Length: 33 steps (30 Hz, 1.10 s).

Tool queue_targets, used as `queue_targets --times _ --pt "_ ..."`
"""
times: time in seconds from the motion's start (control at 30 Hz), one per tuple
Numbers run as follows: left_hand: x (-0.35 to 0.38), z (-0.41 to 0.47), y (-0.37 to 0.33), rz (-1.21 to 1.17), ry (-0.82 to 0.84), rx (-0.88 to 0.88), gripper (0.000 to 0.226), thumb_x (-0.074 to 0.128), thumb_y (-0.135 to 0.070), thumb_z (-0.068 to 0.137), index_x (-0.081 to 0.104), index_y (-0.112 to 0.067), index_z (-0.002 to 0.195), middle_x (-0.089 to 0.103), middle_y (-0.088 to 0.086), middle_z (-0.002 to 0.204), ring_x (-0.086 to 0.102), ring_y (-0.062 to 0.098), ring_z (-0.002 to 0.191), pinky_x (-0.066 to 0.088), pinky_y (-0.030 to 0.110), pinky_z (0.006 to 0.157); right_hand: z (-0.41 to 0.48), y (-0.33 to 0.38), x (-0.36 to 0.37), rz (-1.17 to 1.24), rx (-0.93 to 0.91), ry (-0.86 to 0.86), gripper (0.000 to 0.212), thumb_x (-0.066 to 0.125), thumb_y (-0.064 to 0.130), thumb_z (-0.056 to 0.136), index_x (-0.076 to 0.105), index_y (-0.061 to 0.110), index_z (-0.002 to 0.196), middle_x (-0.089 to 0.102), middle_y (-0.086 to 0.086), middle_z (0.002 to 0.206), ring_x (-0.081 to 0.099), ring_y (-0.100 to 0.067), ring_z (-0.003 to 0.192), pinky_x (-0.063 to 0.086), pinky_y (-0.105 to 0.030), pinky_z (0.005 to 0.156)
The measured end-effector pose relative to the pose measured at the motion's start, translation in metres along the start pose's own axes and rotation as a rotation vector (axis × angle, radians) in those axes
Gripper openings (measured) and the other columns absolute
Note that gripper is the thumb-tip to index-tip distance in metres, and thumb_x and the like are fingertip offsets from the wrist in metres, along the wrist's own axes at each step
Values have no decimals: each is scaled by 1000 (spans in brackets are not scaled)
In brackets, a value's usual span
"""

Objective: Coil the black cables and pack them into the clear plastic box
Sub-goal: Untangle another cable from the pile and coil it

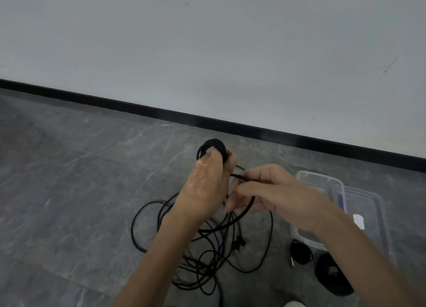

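Observation:
My left hand grips a small coil of black cable whose loops stick out above the fingers. My right hand pinches the free strand of that cable just right of the coil; the strand curves down under the hand. Below both hands a loose tangle of black cables lies on the floor. The clear plastic box stands open on the floor at the right, partly behind my right forearm. Two coiled black cables lie in front of the box.
A clear lid lies beside the box on its right. The grey stone floor meets a light wall with a black skirting board behind the work spot.

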State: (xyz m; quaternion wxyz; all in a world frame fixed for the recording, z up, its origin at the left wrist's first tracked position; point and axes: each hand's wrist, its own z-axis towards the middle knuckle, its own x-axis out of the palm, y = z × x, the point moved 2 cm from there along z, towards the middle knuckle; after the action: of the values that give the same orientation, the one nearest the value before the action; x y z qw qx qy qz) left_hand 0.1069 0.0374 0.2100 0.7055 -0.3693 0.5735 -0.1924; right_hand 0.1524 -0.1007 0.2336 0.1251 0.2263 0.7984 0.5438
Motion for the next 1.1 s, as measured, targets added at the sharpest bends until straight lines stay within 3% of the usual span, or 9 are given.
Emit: queue_targets --times 0.2,0.3,0.4,0.57,0.67,0.8,0.93,1.03,1.1 --pt "-3 -3 2 -116 109 16 56 24 -52 93 56 -7 92 63 7 78 60 16 68 48 29 62 -1 2 3 229 0 21 17 60 12 84 63 1 97 62 -6 61 67 -22 65 55 -28 62" --pt "-3 -2 7 -86 156 10 65 19 -57 90 58 -6 97 65 8 81 61 19 72 48 31 66 -1 1 0 232 23 -8 36 65 21 76 66 -3 102 36 1 51 39 -11 47 40 -23 52" --pt "-4 -3 9 -105 213 -32 65 23 -57 90 59 -3 97 64 9 76 58 19 65 47 30 60 -1 2 -4 155 21 -47 37 63 31 77 72 3 97 24 2 54 25 -10 47 33 -19 47" --pt "-2 -4 -1 -181 276 6 40 42 -41 98 44 -16 67 42 -13 53 39 3 45 32 15 47 -6 7 -20 -14 -15 -147 36 57 41 82 77 12 83 19 1 53 17 -13 46 26 -22 44" --pt "2 -4 0 -96 383 26 43 49 -48 93 52 -8 79 53 -6 69 41 4 50 34 14 50 -9 5 -29 -81 -8 -190 35 56 25 91 74 25 61 24 2 49 21 -11 44 23 -26 47" --pt "1 -7 -4 -50 469 14 39 40 -62 81 45 -24 73 58 -10 73 50 -1 55 36 11 53 -8 -1 -34 -116 -22 -215 27 54 18 93 79 16 82 28 1 49 25 -11 45 26 -24 46" --pt "1 -9 -5 -50 573 -21 38 44 -48 96 51 -15 79 63 -12 74 55 3 58 40 15 53 -5 -3 -31 -218 -93 -254 27 57 37 86 79 22 80 35 1 45 27 -15 44 26 -27 47" --pt "0 -11 -4 -130 652 -56 39 41 -41 101 62 -8 94 65 -12 74 64 12 76 52 29 75 -3 -1 -30 -270 -211 -374 18 64 34 79 77 21 78 57 9 47 48 -5 43 39 -16 50" --pt "-1 -13 -8 -215 743 -57 42 38 -36 103 65 -6 97 67 -11 76 65 13 85 49 31 90 -2 0 -32 -264 -292 -454 16 71 31 72 75 16 77 70 7 61 65 -6 58 51 -16 62"
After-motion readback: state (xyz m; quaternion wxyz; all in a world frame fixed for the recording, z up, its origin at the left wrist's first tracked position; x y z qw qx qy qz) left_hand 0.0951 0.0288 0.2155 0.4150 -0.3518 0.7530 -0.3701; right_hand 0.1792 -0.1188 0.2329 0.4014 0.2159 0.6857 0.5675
